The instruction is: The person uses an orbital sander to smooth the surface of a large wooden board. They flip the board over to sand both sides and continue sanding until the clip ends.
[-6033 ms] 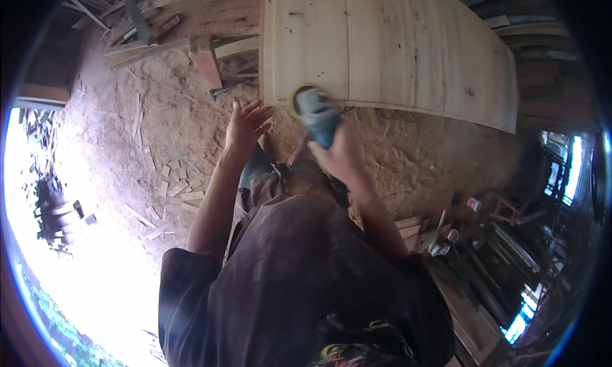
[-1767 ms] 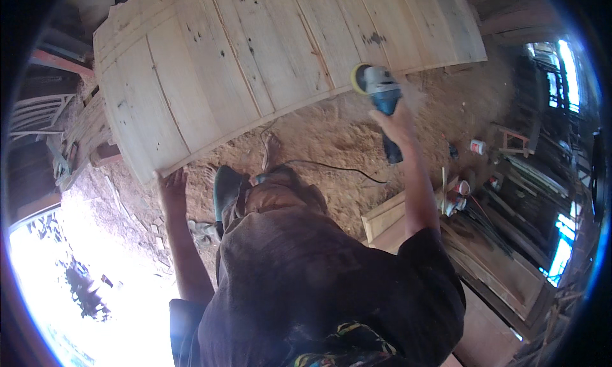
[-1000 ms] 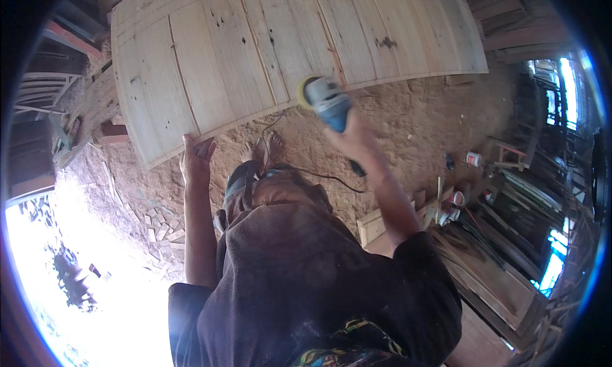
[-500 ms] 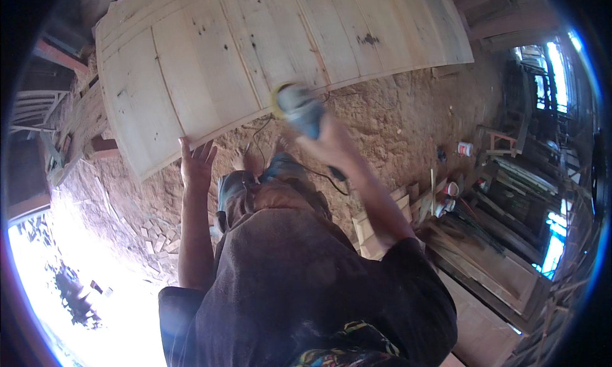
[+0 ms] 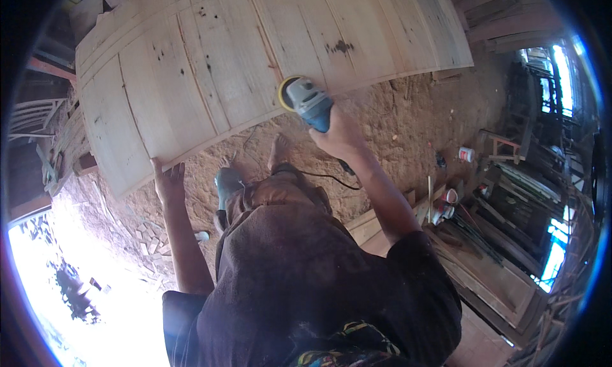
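A white-and-red tub (image 5: 466, 154) lies on the dirt floor (image 5: 408, 128) well to the person's right, and a second small bucket (image 5: 450, 195) sits nearer, among stacked boards (image 5: 488, 271); what either holds is too small to tell. The right forearm slants up and inward from a dark sleeve, and the right hand (image 5: 344, 136) is wrapped around the blue body of a handheld power tool (image 5: 308, 103). The tool's yellow-rimmed disc is over the near edge of the wide planked wooden panel (image 5: 287, 35); contact cannot be told. The left arm reaches forward, slightly bent outward, the left hand (image 5: 169, 183) at the panel's near edge, fingers spread a little; whether they grasp it cannot be told.
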A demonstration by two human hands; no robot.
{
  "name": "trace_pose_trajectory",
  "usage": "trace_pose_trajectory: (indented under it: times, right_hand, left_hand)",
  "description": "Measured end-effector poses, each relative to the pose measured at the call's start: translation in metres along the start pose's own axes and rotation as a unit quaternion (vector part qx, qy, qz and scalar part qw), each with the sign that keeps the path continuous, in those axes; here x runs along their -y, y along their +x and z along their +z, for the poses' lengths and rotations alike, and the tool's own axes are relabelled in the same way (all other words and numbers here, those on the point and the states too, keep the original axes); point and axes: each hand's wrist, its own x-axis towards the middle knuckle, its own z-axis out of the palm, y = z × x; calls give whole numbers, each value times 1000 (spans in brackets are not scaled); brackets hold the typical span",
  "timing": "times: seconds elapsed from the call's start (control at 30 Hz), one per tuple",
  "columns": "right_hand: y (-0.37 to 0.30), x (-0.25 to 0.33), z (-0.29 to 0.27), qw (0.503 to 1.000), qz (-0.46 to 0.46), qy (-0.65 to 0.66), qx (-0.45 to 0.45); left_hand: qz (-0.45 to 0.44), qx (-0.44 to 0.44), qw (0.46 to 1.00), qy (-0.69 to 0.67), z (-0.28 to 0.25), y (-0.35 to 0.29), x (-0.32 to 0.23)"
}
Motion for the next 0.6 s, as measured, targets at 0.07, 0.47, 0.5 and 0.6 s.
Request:
trace_pose_trajectory:
  times: [0.07, 0.47, 0.5, 0.6]
  right_hand:
    - [9, -31, -10, 995, -61, 39, -66]
    - [44, -142, -110, 995, 53, 19, -85]
    - [51, -190, -106, 992, 72, 25, -99]
    - [64, -264, -120, 934, 311, 176, 18]
  left_hand:
    - [3, -23, 999, 25, 8, -2, -2]
    - [6, -103, 994, 31, -7, 12, 5]
    - [8, -106, 994, 29, -16, 17, 4]
    - [9, -79, 996, 51, -3, 15, 4]
